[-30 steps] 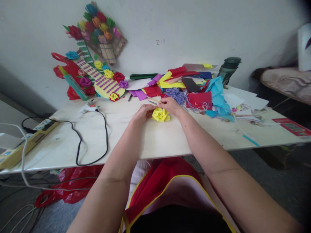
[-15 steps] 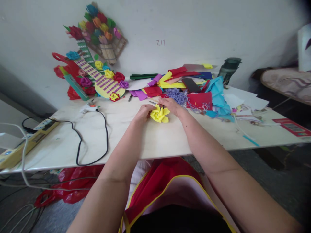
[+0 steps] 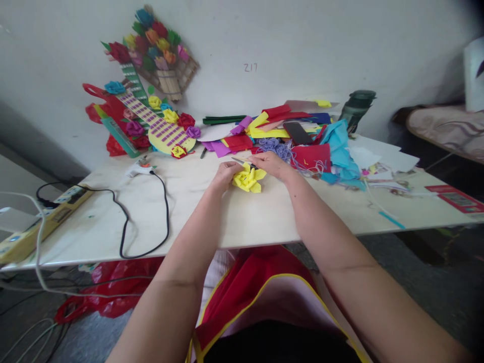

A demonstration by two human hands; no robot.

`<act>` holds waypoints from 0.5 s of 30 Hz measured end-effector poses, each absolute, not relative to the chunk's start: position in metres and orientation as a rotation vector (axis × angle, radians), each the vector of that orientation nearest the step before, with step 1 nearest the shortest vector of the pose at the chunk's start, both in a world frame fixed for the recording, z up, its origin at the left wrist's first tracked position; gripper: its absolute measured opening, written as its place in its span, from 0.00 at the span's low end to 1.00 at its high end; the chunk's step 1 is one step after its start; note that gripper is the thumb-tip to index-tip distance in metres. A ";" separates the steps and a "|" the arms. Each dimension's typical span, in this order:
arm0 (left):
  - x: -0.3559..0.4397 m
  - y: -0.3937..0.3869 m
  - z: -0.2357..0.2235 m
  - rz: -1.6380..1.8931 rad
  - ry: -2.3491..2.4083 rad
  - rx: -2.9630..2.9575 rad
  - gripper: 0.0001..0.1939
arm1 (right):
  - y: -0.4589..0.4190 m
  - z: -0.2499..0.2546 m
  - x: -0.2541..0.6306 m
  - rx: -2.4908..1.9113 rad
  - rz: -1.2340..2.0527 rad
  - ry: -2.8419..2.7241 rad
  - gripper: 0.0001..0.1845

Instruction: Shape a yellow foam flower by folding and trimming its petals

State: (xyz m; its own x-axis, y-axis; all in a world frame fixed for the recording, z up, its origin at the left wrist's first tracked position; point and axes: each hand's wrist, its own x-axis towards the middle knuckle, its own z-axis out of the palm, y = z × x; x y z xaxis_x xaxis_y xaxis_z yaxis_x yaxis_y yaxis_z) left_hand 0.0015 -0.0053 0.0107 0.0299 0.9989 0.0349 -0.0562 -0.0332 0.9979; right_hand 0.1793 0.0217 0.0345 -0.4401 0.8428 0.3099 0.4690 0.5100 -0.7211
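Observation:
A yellow paper flower [image 3: 248, 179] with spread petals is just above the white tabletop, between my two hands. My left hand [image 3: 226, 174] is closed, its fingers pinching the flower's left edge. My right hand [image 3: 269, 162] is closed around what look like scissors [image 3: 239, 161]. Their slim grey blades point left, over the flower's far side, and the fingers hide most of the handles. Whether the blades touch the petals I cannot tell.
A white glue gun [image 3: 140, 169] with a black cord lies left, near a yellow power strip [image 3: 49, 222]. Behind are a guitar-shaped craft [image 3: 166, 135] with paper flowers, coloured paper strips [image 3: 272, 132], purple yarn [image 3: 275, 147], a phone [image 3: 297, 133] and a dark bottle [image 3: 356, 110].
My right hand has shifted slightly right, and the flower has turned a little. My left hand stays almost in place, keeping its pinch on the flower.

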 end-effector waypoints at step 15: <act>0.001 -0.010 0.013 1.189 1.090 1.192 0.05 | 0.024 0.031 0.182 -0.956 0.817 -2.215 0.15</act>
State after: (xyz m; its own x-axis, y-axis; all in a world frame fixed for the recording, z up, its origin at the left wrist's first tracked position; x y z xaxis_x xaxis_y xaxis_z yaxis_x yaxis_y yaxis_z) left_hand 0.0010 -0.0095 0.0135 0.0803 0.9967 0.0083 -0.0783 -0.0020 0.9969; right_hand 0.1818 0.0241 0.0315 -0.5706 0.7765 0.2673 0.4169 0.5543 -0.7203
